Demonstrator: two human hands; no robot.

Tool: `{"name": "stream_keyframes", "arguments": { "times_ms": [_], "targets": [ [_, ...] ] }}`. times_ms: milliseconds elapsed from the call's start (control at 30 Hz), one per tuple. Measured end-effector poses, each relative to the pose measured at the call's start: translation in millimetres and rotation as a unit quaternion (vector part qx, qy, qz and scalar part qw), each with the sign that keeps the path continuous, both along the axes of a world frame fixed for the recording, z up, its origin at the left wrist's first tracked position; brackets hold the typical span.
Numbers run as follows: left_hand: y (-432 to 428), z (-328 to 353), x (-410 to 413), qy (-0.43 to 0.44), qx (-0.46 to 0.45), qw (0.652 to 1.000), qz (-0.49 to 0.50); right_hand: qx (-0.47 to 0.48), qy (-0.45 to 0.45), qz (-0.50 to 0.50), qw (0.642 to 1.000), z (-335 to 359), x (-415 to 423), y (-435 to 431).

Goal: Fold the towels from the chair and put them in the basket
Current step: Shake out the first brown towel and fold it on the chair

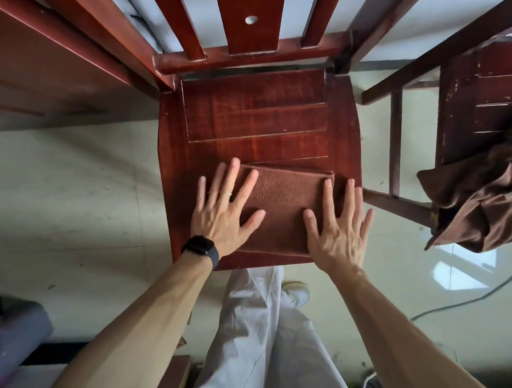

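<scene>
Starting at the far left, we see a grey roll (18, 323) lying on the floor in the bottom corner, beside a reddish wooden bench (42, 54) that runs along the upper left. Our left hand (224, 212) lies flat with its fingers spread wide, palm down over the left edge of the folded towel (281, 209); the thumb and forefinger rest on the cloth, the outer fingers on the wood beyond it. A black watch (201, 248) sits on that wrist and a thin ring (227, 194) on one finger. The brown towel is a neat rectangle on the near part of the chair seat (256, 121), close to the front edge. Our right hand (336, 230) mirrors the left: flat, fingers fanned out, thumb and forefinger on the towel's right side and the rest past its edge on the seat. Further right stands a second chair (497, 80), darker, with crumpled towels (484, 199) of the same brown heaped on its seat and hanging over the front. A cable (474, 299) trails across the pale floor below.
</scene>
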State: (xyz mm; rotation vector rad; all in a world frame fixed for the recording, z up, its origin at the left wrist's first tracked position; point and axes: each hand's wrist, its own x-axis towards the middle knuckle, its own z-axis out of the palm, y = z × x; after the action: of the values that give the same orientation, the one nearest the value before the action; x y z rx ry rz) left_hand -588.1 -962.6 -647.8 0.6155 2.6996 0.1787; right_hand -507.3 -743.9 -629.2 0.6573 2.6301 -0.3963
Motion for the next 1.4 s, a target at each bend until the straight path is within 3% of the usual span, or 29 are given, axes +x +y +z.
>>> {"name": "stream_keyframes", "arguments": {
  "times_ms": [67,133,267,333,400,533,667,800,900,1033,1300,1400],
  "targets": [
    [0,11,2,0.004,0.008,0.996,0.089,-0.019,0.026,-0.036,0.999,12,-5,-3],
    [2,23,0,-0.032,0.062,0.981,0.180,-0.103,0.055,-0.145,0.982,20,-12,-7],
    [14,36,-12,-0.205,0.169,0.877,0.401,-0.221,0.007,-0.401,0.889,32,-33,-11],
    [17,34,-21,-0.261,0.165,0.835,0.456,-0.257,-0.028,-0.464,0.847,32,-41,-7],
    [14,30,-30,-0.304,0.159,0.816,0.465,-0.286,-0.050,-0.480,0.828,28,-43,0],
    [8,34,-39,-0.350,0.188,0.801,0.447,-0.360,-0.044,-0.467,0.806,31,-33,17],
    [10,70,-38,-0.380,0.274,0.776,0.421,-0.430,-0.014,-0.435,0.791,68,-13,37],
    [30,156,-39,-0.436,0.311,0.768,0.352,-0.489,0.043,-0.396,0.776,148,11,67],
    [60,235,-39,-0.439,0.332,0.780,0.298,-0.509,0.100,-0.386,0.763,233,31,92],
    [128,354,-41,-0.405,0.373,0.805,0.219,-0.484,0.206,-0.387,0.757,350,59,132],
    [299,592,-4,-0.393,0.433,0.811,0.001,-0.397,0.446,-0.370,0.711,573,150,234],
    [360,666,26,-0.374,0.464,0.798,-0.083,-0.351,0.518,-0.368,0.688,645,193,268]
  ]
}}
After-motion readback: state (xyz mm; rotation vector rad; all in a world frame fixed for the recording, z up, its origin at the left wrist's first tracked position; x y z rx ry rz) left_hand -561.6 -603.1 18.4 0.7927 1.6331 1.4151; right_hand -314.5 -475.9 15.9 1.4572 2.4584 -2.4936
